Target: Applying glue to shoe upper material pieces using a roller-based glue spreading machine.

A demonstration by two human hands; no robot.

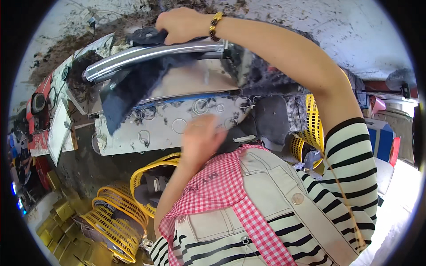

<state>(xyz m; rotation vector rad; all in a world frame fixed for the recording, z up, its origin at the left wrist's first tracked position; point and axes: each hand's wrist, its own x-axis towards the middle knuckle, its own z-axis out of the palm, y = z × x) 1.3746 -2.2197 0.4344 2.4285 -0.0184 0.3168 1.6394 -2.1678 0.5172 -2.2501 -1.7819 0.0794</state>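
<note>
A shiny metal roller [153, 60] lies across the machine in front of me. My right hand [183, 25], with a bracelet at its wrist, is above the roller's far side. Its fingers are curled closed on a bunched dark cloth [146, 36]. A dark blue-grey cloth piece [128, 91] hangs below the roller over a tan plate [195, 80], partly smeared by motion. My left hand [202, 137] is over the near edge of a pale board [155, 128] strewn with lint and thin rings. Motion blur hides how its fingers lie, and nothing shows in it.
Yellow plastic baskets [113, 226] with dark pieces stand at the lower left, and another yellow basket [314, 119] is at the right. Dark lint covers the machine's back edge. A red machine part [40, 106] is at the left. A blue-and-white box [379, 137] stands far right.
</note>
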